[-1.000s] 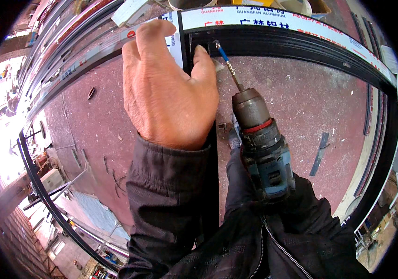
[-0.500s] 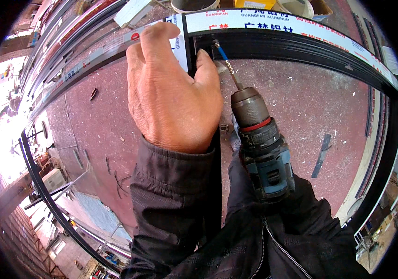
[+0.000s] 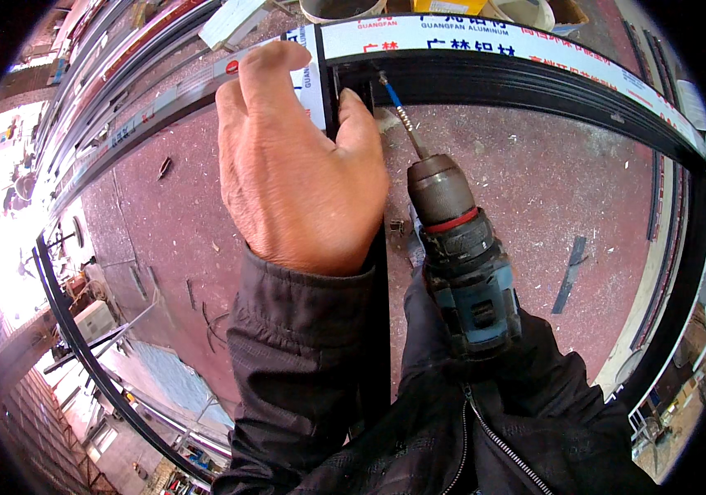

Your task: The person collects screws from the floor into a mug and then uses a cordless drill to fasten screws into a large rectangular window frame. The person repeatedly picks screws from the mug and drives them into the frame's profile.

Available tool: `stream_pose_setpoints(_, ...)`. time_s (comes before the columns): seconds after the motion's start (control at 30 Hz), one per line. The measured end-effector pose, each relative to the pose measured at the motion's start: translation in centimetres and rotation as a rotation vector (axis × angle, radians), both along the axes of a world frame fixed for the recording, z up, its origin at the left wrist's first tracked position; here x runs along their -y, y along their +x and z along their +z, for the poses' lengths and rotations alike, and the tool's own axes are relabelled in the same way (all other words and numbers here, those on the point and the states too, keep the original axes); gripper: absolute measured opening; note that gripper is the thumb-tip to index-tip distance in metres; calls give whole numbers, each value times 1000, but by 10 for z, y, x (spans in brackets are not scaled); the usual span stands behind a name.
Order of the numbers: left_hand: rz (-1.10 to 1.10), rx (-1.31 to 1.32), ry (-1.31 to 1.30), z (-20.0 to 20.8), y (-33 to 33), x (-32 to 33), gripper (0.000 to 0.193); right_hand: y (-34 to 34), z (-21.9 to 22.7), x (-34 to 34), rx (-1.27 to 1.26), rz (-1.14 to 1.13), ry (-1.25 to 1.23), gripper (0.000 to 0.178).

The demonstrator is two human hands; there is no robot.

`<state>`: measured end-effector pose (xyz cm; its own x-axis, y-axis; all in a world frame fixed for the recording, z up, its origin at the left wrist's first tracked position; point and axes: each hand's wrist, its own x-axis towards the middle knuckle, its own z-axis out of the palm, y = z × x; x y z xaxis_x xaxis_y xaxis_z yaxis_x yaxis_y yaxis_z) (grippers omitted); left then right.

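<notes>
Black, stiff-looking, probably slick: the bar (image 3: 377, 305) sits in the left hand (image 3: 303, 181), fingers (image 3: 266, 82) clasping it near the joint (image 3: 321, 51), a sound hold. Right of those fingers, the drill (image 3: 476, 301) looks heavy, best taken by its handle; blue-grey casing, dark chuck (image 3: 442, 191). The right hand's hidden; I can't tell its grip.

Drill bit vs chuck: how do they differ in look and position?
Thickness: the drill bit is slender; the chuck is a broad, tapered barrel.
Colour: the bit has a blue stretch near its tip and a silvery ridged section; the chuck is dark grey-brown.
Position: the bit's tip overlaps the black crossbar in this view; the chuck appears over the floor.
Shared: both point up and left.
</notes>
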<state>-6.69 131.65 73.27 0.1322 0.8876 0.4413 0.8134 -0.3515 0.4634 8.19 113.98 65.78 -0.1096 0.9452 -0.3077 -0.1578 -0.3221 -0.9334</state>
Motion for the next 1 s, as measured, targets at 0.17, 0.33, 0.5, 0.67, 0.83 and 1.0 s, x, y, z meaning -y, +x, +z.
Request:
stream_pose_setpoints(0.17, 2, -2, -13, 0, 1, 0, 35, 0, 9, 0, -73, -22, -104, 62)
stream_pose_setpoints(0.33, -4, 33, -23, 0, 1, 0, 35, -6, -2, 2, -294, -65, -194, 63)
stream_pose_setpoints(0.5, 3, 10, -34, 0, 1, 0, 35, -2, -15, 4, -276, -6, -145, 64)
stream_pose_setpoints(0.67, 0, 37, -47, 0, 1, 0, 34, -5, -8, 2, -93, -10, -66, 63)
stream_pose_setpoints(0.83, -5, 37, -32, 0, 1, 1, 33, -7, -4, -4, -419, -120, -404, 58)
stream_pose_setpoints(1.0, 6, 17, -43, 1, 2, 1, 33, -5, 14, -12, -228, -16, -279, 42)
